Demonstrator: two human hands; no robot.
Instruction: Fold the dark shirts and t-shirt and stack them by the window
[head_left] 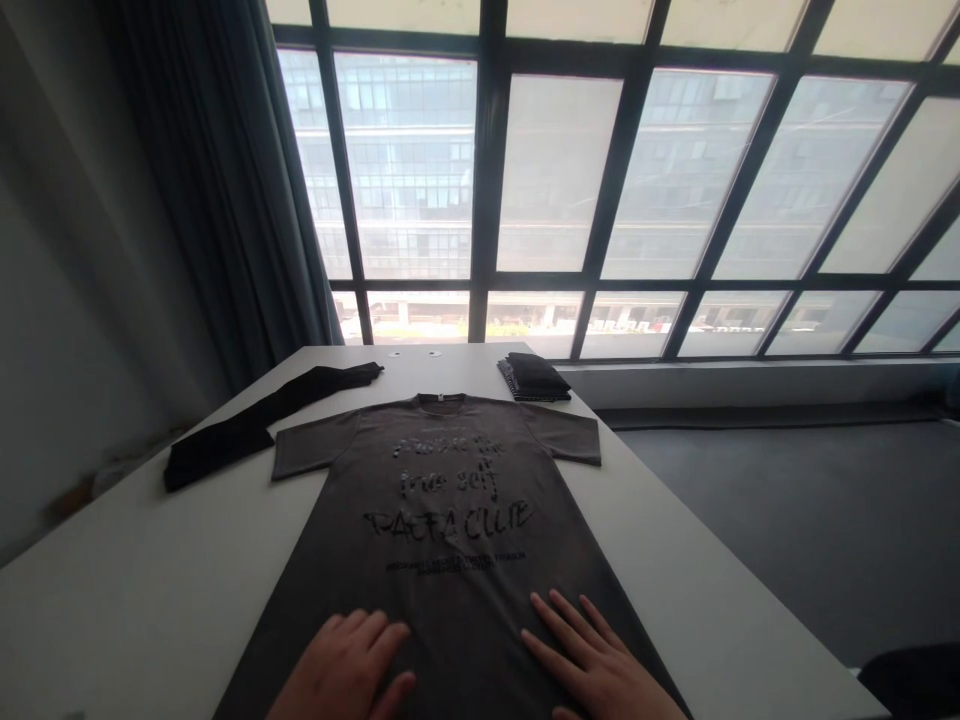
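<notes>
A dark grey T-shirt (450, 610) lies spread out, front up, its collar at the far end and its short sleeves stretched to both sides. Black lettering covers its chest. On the lower left of the shirt rests my left hand (345, 665), fingers bent and thumb apart from them, with no fabric visibly pinched. My right hand (592, 665) lies flat on the lower right part, fingers spread. The shirt's bottom hem is out of view below.
The shirt lies on a white table (697, 610). Left of it is a black garment (255, 425), laid lengthwise. A folded stack of dark clothes (534, 377) sits at the far right corner. Beyond are a large window (559, 175) and a dark curtain (217, 190).
</notes>
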